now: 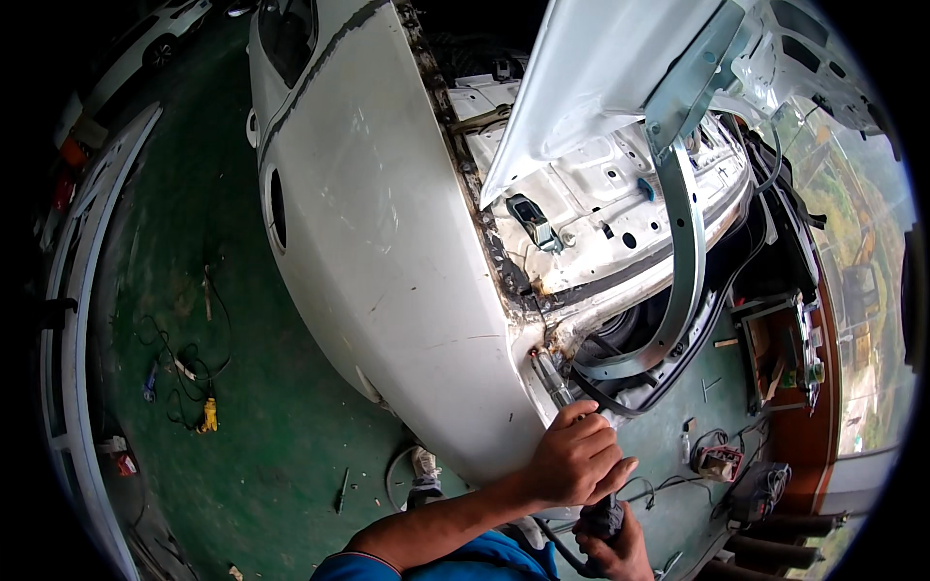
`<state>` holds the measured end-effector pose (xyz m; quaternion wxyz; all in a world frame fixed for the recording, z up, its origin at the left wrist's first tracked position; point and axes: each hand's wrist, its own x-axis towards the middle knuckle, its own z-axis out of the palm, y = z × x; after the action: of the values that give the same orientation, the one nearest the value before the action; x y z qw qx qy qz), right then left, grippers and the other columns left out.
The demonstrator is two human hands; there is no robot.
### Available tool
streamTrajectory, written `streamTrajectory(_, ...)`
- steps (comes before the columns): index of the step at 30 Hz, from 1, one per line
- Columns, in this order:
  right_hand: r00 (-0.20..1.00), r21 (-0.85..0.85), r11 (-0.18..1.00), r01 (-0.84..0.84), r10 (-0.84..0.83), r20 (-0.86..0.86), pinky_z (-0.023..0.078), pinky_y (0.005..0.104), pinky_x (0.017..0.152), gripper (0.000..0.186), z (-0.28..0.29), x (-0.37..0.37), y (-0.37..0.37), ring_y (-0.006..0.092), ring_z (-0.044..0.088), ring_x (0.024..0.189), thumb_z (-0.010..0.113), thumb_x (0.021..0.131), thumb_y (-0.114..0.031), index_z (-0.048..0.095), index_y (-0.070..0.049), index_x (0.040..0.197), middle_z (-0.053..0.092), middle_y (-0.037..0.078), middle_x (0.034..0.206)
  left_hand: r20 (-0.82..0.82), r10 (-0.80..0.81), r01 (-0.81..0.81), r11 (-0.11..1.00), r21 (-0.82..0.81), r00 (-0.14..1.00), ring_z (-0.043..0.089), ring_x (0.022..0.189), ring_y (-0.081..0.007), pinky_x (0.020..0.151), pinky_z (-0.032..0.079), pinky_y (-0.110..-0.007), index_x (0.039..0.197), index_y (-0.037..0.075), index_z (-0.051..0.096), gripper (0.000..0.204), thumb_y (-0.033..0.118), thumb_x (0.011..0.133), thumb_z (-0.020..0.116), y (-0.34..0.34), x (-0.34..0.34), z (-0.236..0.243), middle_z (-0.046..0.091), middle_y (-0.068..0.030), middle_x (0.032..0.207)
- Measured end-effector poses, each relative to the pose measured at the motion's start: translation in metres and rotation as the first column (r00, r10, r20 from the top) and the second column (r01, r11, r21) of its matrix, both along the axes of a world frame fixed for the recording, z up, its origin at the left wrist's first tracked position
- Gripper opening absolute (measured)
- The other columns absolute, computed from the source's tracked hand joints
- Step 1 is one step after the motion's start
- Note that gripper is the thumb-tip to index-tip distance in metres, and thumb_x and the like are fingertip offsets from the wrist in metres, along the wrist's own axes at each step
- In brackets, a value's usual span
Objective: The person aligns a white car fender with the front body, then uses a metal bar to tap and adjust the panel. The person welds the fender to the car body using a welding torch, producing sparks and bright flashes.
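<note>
A slim power tool with a silver nose (551, 377) reaches up to the rear corner of a white car's side panel (387, 232). Its tip is at, or very close to, the rusty bare-metal seam (539, 351) beside the trunk opening. My left hand (581, 457) is closed around the tool's front part, knuckles up. Lower down, my right hand (620, 550) grips the tool's dark rear end, where a black hose or cord runs off. Both hands hide most of the tool's body, so its exact kind is unclear.
The raised trunk lid (581, 87) and its curved hinge arm (688, 261) stand just right of the work. A yellow plug (208, 414) with tangled cords lies on the green floor. A long metal frame (73, 339) is at left; a tool cart (780, 353) stands at right.
</note>
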<state>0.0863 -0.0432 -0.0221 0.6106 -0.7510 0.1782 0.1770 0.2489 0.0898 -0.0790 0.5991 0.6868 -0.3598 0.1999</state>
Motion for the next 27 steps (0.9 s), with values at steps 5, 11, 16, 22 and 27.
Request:
streamTrajectory(5,0.958,-0.286,0.952,-0.111,0.179,0.223,0.045,0.0436,0.077,0.010,-0.006,0.003,0.002,0.0265,0.050,0.077,0.063,0.082,0.005,0.057,-0.002,0.080,0.045,0.006,0.073,-0.029,-0.020,0.019,0.999,-0.036,0.999,0.061,0.081,-0.0260,0.091,0.048,-0.045,0.068,0.006,0.064,0.021,0.015,0.080,0.078,-0.002,-0.003,-0.002,0.057,-0.0070,0.073)
streamTrajectory(11,0.996,-0.098,0.995,-0.017,0.025,0.088,0.045,0.0252,0.072,0.031,0.002,0.004,0.004,0.0089,0.053,0.079,0.067,0.090,-0.004,0.054,-0.001,0.119,0.059,-0.001,0.092,-0.004,-0.009,0.009,1.000,-0.002,1.000,0.060,0.077,-0.0249,0.093,0.046,-0.045,0.068,0.007,0.062,0.022,0.016,0.082,0.076,0.001,0.000,0.002,0.056,-0.0065,0.072)
streamTrajectory(16,0.997,0.118,0.990,0.077,-0.078,0.008,0.046,0.0251,0.072,0.038,-0.009,-0.013,-0.005,0.0095,0.054,0.080,0.069,0.091,-0.008,0.054,-0.002,0.125,0.061,0.001,0.098,0.019,-0.065,0.064,0.998,0.020,0.998,0.062,0.082,-0.0233,0.096,0.045,-0.045,0.071,0.009,0.062,0.022,0.020,0.086,0.073,0.002,-0.002,0.002,0.059,-0.0050,0.074)
streamTrajectory(22,0.996,0.122,0.989,0.086,-0.083,-0.032,0.047,0.0253,0.073,0.039,-0.003,-0.007,-0.004,0.0091,0.055,0.082,0.069,0.091,-0.009,0.054,-0.002,0.127,0.062,0.001,0.101,0.015,-0.056,0.055,0.998,0.037,0.998,0.063,0.084,-0.0222,0.097,0.044,-0.044,0.072,0.009,0.064,0.021,0.020,0.087,0.071,0.001,-0.002,0.001,0.061,-0.0044,0.076)
streamTrajectory(27,0.996,0.093,0.993,0.071,-0.066,-0.058,0.048,0.0254,0.073,0.040,-0.004,-0.007,-0.007,0.0090,0.055,0.082,0.070,0.091,-0.011,0.054,-0.002,0.127,0.063,0.001,0.101,0.008,-0.039,0.039,0.999,0.035,0.999,0.062,0.083,-0.0221,0.097,0.043,-0.044,0.070,0.008,0.065,0.019,0.018,0.085,0.072,0.000,-0.001,0.000,0.062,-0.0039,0.076)
